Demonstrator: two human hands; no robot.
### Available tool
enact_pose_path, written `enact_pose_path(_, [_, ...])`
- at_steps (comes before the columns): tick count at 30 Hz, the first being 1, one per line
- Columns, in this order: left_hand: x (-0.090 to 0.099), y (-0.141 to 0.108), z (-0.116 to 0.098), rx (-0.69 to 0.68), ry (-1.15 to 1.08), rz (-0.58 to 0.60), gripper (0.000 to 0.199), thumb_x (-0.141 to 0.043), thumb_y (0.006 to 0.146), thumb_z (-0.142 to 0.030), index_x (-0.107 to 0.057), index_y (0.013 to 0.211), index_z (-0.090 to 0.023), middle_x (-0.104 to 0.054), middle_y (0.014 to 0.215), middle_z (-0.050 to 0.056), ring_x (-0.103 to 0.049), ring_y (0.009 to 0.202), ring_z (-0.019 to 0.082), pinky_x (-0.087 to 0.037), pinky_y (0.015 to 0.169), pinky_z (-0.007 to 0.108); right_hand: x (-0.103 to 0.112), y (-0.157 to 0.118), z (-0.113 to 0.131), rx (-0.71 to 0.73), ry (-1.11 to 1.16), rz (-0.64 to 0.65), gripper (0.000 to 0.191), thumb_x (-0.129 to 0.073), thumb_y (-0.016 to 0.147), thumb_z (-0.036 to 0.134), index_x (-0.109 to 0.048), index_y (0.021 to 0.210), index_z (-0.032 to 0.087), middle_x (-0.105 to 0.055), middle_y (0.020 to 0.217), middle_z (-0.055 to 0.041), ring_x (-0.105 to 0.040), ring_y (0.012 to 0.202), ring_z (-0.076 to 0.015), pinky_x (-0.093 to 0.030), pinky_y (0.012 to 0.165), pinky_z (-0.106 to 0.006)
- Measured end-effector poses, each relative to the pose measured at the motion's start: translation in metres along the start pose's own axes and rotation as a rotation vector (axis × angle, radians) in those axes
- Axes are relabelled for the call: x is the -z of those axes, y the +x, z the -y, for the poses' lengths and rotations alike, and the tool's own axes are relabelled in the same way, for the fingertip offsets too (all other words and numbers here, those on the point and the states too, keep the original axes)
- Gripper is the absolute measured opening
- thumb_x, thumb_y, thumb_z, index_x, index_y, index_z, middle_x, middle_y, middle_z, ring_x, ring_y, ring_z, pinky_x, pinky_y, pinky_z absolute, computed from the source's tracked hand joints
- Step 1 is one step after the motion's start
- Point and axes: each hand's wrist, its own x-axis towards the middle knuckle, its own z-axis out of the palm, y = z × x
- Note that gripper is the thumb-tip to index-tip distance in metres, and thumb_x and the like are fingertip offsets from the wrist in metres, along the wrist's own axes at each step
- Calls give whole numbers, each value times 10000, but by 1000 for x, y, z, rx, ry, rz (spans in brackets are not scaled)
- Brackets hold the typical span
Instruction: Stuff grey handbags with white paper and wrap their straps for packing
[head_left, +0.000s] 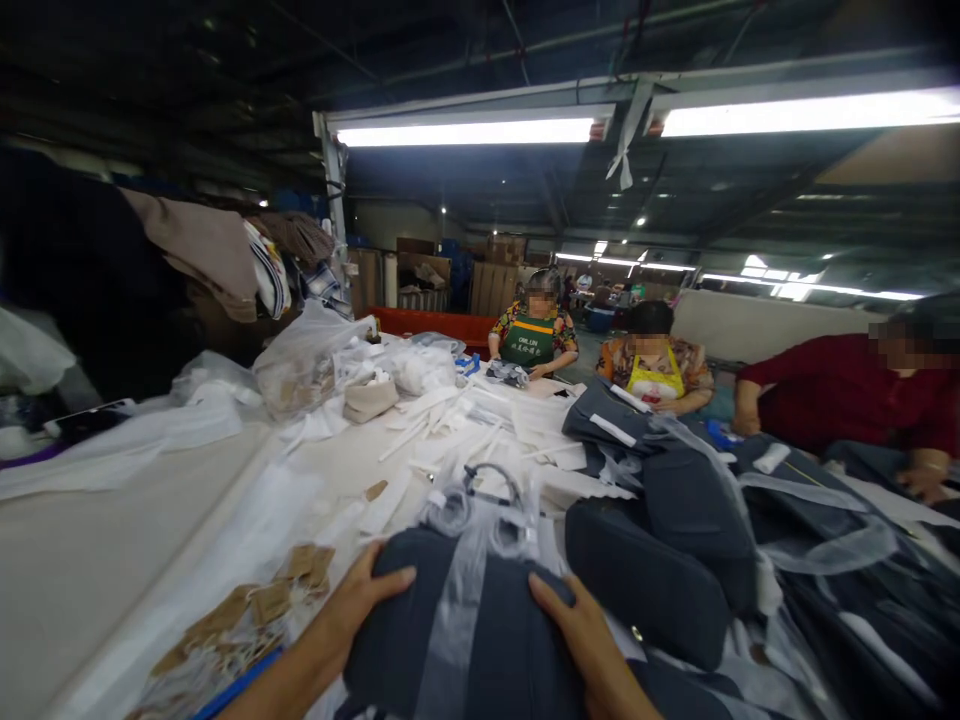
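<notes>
A dark blue-grey bag [495, 620] lies in front of me at the bottom middle. A strip of clear plastic runs down its middle, and more plastic wraps the dark handle [491, 480] at its top. My left hand [367, 595] grips the bag's upper left side, thumb on the face and fingers hidden behind the edge. On the opposite side my right hand [574, 620] holds it the same way. Just right of it rests another dark bag [645, 580], touching a pile of similar bags [697, 500].
Brown paper tags [255, 605] with strings lie left of my left arm, by a blue edge. White strips [450, 410] and plastic bags [315, 360] cover the table's far part. A beige pouch [370, 400] stands there. Several people sit opposite and at right. Clothes [202, 250] hang at left.
</notes>
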Motion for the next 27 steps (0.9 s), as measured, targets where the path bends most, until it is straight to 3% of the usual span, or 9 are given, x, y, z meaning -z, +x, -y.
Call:
enact_pose_path(3, [-3, 115, -51, -143, 9, 38, 585, -826, 565, -310, -582, 1076, -162, -728, 922, 62, -697, 849, 252, -565, 783, 367, -43, 121, 39, 91, 117, 71, 535, -749, 623, 507, -687, 1010, 142, -726, 848, -73, -678, 826, -248, -533, 730, -330])
enact_pose_path(5, [-1, 196, -67, -198, 22, 96, 579, -821, 565, -310, -587, 1068, -145, -727, 928, 79, -693, 789, 235, -565, 749, 368, -70, 200, 53, 119, 155, 97, 494, -749, 613, 480, -696, 960, 133, -721, 784, -71, -672, 751, -232, -526, 674, -318])
enact_pose_path(7, [-1, 273, -68, -226, 89, 110, 556, -799, 580, -336, -597, 1055, -130, -726, 929, 100, -687, 759, 230, -562, 731, 376, -92, 272, 53, 153, 93, 97, 465, -716, 654, 475, -692, 959, 125, -716, 795, -83, -665, 752, -230, -519, 672, -320])
enact_pose_path(10, [-8, 367, -50, -224, 260, 98, 504, -764, 591, -354, -622, 1016, -124, -728, 905, 106, -684, 779, 243, -557, 730, 376, -116, 357, 33, 232, -180, -77, 558, -698, 691, 417, -622, 1141, 95, -679, 1024, -152, -623, 973, -280, -487, 830, -374])
enact_pose_path(14, [-28, 439, -30, -170, 421, 32, 412, -777, 579, -311, -655, 929, -129, -726, 904, 110, -675, 857, 283, -535, 756, 372, -125, 413, 1, 485, -606, -335, 635, -612, 799, 317, -441, 1362, 76, -482, 1329, -224, -410, 1250, -334, -326, 1031, -429])
enact_pose_path(17, [-39, 451, -27, -163, 593, -150, 454, -772, 624, -316, -625, 989, -91, -657, 1110, 200, -576, 1087, 377, -486, 839, 436, -129, 418, -7, 643, -877, -346, 493, -474, 905, 300, -455, 1352, 91, -488, 1333, -198, -396, 1242, -312, -298, 1045, -423])
enact_pose_path(21, [-51, 416, -16, -253, 816, -410, 584, -663, 755, -217, -440, 1243, 12, -268, 1446, 343, -140, 1374, 476, -309, 994, 566, -149, 384, -7, 629, -978, -274, 516, -486, 905, 232, -411, 1389, 73, -370, 1465, -202, -291, 1341, -325, -169, 1114, -481])
enact_pose_path(23, [-63, 383, -3, -357, 933, -456, 544, -570, 810, -151, -388, 1304, -15, -279, 1442, 311, -161, 1369, 446, -243, 1031, 582, -160, 343, -8, 659, -921, -230, 532, -502, 887, 187, -401, 1398, 85, -317, 1505, -189, -252, 1376, -307, -160, 1127, -472])
enact_pose_path(27, [-94, 301, 28, -547, 1374, -395, 387, -479, 876, -207, -495, 1232, -56, -457, 1290, 243, -425, 1185, 402, -372, 935, 511, -162, 213, -31, 710, -619, -217, 394, -428, 891, 159, -560, 1260, 199, -443, 1424, -129, -401, 1286, -296, -283, 1075, -507])
